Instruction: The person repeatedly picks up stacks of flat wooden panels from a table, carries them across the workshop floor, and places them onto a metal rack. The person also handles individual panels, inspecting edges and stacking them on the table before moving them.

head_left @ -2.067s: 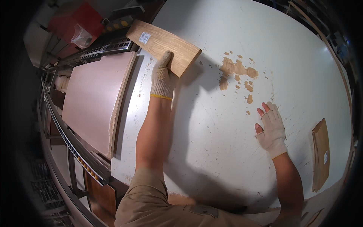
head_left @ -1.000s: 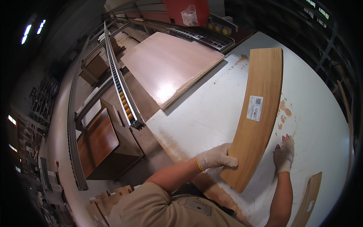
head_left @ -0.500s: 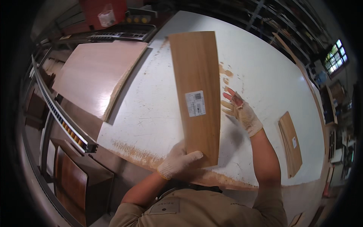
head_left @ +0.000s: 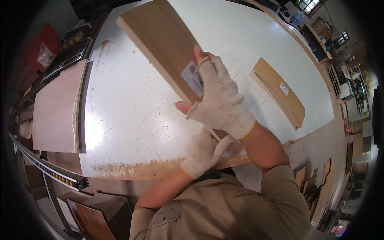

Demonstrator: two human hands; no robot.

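Observation:
A long light-brown wooden board (head_left: 160, 44) is tilted up over the white table, its far end toward the upper left. My left hand (head_left: 204, 154), in a whitish knitted glove, is closed around the board's near end. My right hand (head_left: 220, 94), gloved with bare fingertips, lies over the board's face with fingers stretched and thumb apart. It partly covers a white printed label (head_left: 193, 79). Its palm hides part of the board's lower portion.
On the right of the white table (head_left: 124, 120) lies a stack of similar labelled boards (head_left: 278, 86). A large pale panel (head_left: 60, 108) is at the left, beside a roller rail (head_left: 52, 166). Dark brown panels (head_left: 92, 216) stand below left. The table's near edge is worn.
My right hand has come from beside the board onto its face near the label. The board has tilted leftward. The whole view has turned, shifting the table and stack.

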